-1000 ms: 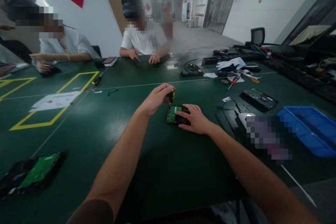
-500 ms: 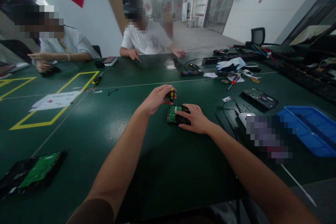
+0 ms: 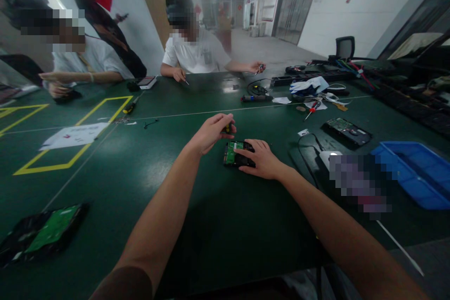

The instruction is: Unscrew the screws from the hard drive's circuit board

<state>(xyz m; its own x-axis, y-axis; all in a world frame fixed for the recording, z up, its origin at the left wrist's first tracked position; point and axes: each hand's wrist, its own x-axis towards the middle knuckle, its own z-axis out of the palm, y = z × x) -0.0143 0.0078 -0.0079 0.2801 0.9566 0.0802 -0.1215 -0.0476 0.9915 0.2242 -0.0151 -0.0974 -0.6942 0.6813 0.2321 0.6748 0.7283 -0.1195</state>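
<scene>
A hard drive [image 3: 231, 153] with a green circuit board lies on the dark green table in front of me. My right hand [image 3: 260, 158] spans its right part, the index finger reaching onto the board, and holds it in place. Over the drive's far left corner is my left hand [image 3: 216, 131], its fingers wrapped round a screwdriver [image 3: 228, 128] with a black and yellow handle. Most of that handle is hidden by the fingers, and the tip cannot be made out.
Another hard drive [image 3: 346, 132] lies at right, near a blue tray [image 3: 418, 173] and a cable [image 3: 309, 159]. At lower left is a further drive [image 3: 52, 229]. A red-handled screwdriver [image 3: 312, 109], gloves [image 3: 309, 86] and paper [image 3: 75, 135] lie farther back. Co-workers sit across the table.
My left fingers have shifted round the screwdriver, so less of its handle shows. My right hand stays put. Opposite, a co-worker's hand has moved right and up; a standing person has appeared behind.
</scene>
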